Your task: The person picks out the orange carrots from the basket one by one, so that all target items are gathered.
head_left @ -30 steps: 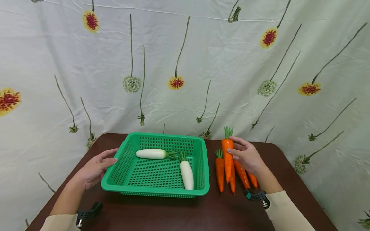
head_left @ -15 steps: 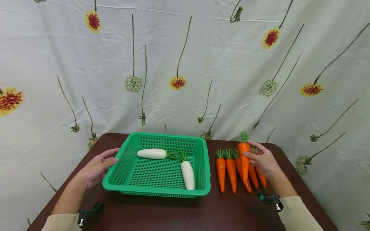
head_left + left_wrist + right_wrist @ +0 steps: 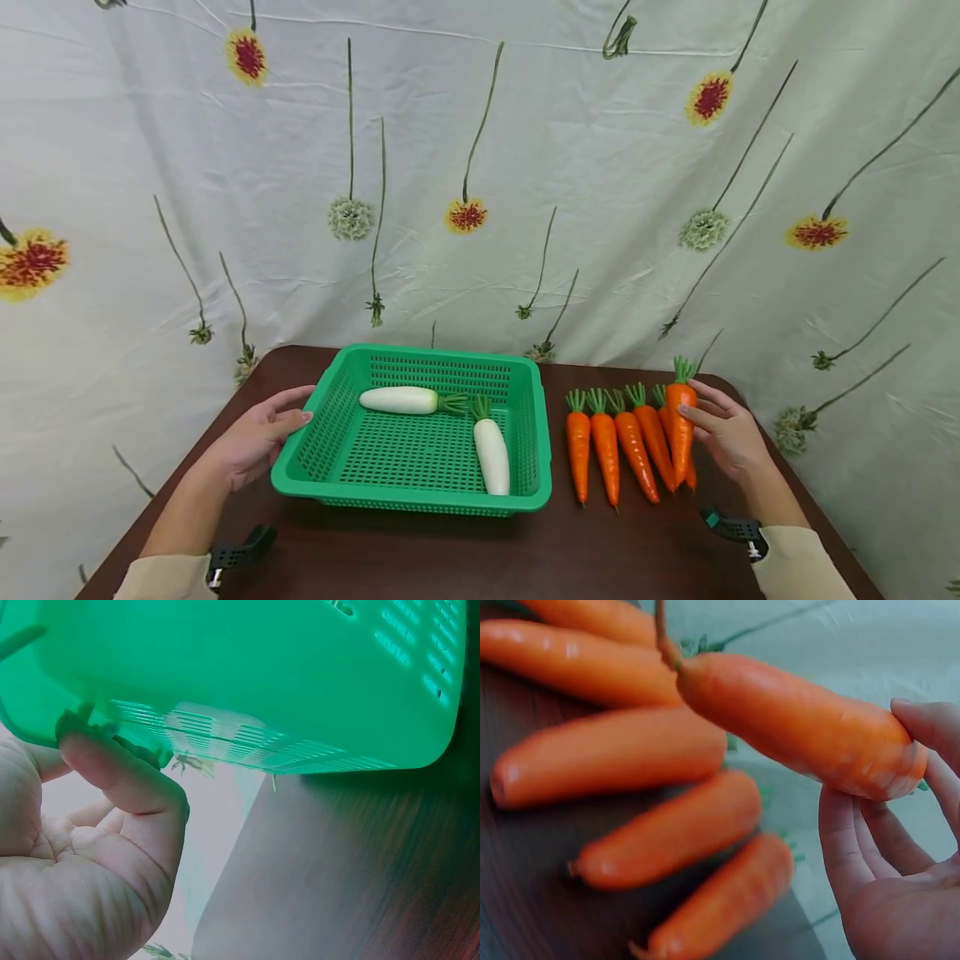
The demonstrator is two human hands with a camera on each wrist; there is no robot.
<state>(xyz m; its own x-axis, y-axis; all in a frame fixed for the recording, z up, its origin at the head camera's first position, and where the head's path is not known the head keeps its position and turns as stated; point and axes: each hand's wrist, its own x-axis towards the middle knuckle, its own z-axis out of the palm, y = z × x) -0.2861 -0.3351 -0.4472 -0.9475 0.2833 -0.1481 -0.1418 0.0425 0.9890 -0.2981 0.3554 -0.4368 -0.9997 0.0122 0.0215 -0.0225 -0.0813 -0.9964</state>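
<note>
My left hand [image 3: 251, 442] holds the left side of a green plastic basket [image 3: 412, 500], thumb at the rim. In the left wrist view the thumb bends against the basket wall [image 3: 225, 667], other fingers partly hidden behind it. Inside lie two white radishes with green tops, one crosswise [image 3: 399, 400] at the back and one lengthwise [image 3: 492, 457] at the right. My right hand [image 3: 723, 425] pinches an orange carrot [image 3: 681, 425] near its leafy top. In the right wrist view this carrot [image 3: 795, 724] is raised above the others, thumb on one side and fingers on the other.
Several carrots [image 3: 604, 450] lie side by side on the dark wooden table [image 3: 465, 558], right of the basket, tops toward the back. The held carrot overlaps the rightmost ones. A white flower-patterned cloth [image 3: 420, 275] hangs behind the table.
My right hand has moved to the right with the carrot, from over the left part of the row to its right end, uncovering carrots behind it. The left hand keeps its place at the basket.
</note>
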